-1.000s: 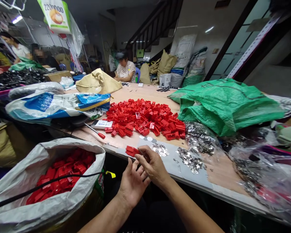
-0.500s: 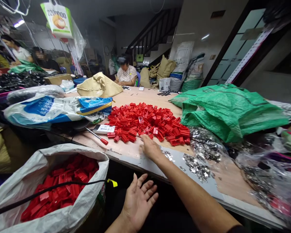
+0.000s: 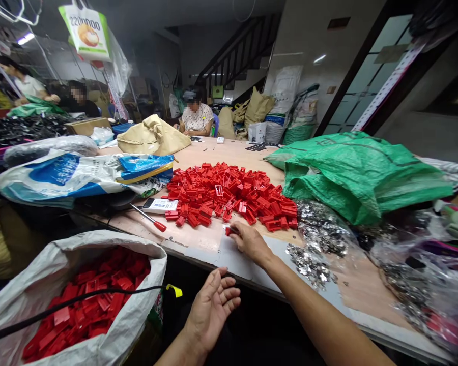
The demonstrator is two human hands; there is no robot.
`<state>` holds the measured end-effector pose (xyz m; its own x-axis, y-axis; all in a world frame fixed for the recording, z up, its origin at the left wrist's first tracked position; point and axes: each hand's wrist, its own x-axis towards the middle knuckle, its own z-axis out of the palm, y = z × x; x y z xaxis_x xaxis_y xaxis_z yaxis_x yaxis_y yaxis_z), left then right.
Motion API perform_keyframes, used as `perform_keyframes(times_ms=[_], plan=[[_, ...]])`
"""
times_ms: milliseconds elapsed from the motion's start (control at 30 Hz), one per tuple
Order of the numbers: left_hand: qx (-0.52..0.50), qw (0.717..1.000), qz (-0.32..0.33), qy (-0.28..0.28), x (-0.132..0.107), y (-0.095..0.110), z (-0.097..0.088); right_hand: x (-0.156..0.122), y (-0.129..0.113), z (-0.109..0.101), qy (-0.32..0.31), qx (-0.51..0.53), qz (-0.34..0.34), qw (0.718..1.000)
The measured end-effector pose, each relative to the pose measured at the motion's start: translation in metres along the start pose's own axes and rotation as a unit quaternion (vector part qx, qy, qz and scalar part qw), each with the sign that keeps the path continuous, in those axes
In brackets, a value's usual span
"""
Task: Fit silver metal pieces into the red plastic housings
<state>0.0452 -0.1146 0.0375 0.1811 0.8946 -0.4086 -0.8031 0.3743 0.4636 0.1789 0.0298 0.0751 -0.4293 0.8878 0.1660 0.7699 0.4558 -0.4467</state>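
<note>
1. Sack (image 3: 61,256), white, mouth spread, far left, in front of the counter (image 3: 198,239). Contents: many red parts, loose. Judged the likelier place for finished parts, though their finish cannot be checked from here.
2. Screwdriver (image 3: 159,225), red handle, lying on the counter just beside the heap; not in use.
3. Left hand (image 3: 213,297), palm turned up, in front of the counter edge. Fingers loosely curled and spread, holding nothing; well apart from the heap.
4. Heap (image 3: 232,198) of red parts, large, mid-counter. Judged as the stock left to handle; on that reading the work is under way and much remains. No exact share can be told.
5. Single red part (image 3: 228,231), partly hidden, just short of the heap's near edge. It sits at the tips of the right fingers, on their left side, and appears pinched there.
6. Right hand (image 3: 251,243), reaching over the grey sheet (image 3: 269,269). Fingers drawn narrow around the single red part; the thumb's exact contact cannot be told.
7. Metal pieces (image 3: 313,267), small, shiny, scattered right of the right hand, untouched.
8. Green sack (image 3: 362,173), far right, lying slack on the counter.
</note>
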Motion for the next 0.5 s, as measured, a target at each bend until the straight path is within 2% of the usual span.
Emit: perform_keyframes(times_ms=[100, 167, 333, 500], plan=[[0.096, 0.99, 0.099, 0.004, 0.003, 0.005, 0.01, -0.036, -0.02, 0.001, -0.013, 0.068, -0.008, 0.998], [0.122, 0.985, 0.124, -0.011, 0.005, 0.004, 0.014, -0.06, -0.031, 0.001, -0.009, 0.125, 0.004, 0.992], [0.14, 0.985, 0.091, -0.041, 0.009, -0.007, 0.014, -0.103, -0.041, -0.006, -0.014, 0.215, 0.035, 0.976], [0.168, 0.982, 0.05, -0.067, 0.007, -0.018, 0.016, -0.126, -0.03, -0.02, -0.057, 0.289, 0.031, 0.955]])
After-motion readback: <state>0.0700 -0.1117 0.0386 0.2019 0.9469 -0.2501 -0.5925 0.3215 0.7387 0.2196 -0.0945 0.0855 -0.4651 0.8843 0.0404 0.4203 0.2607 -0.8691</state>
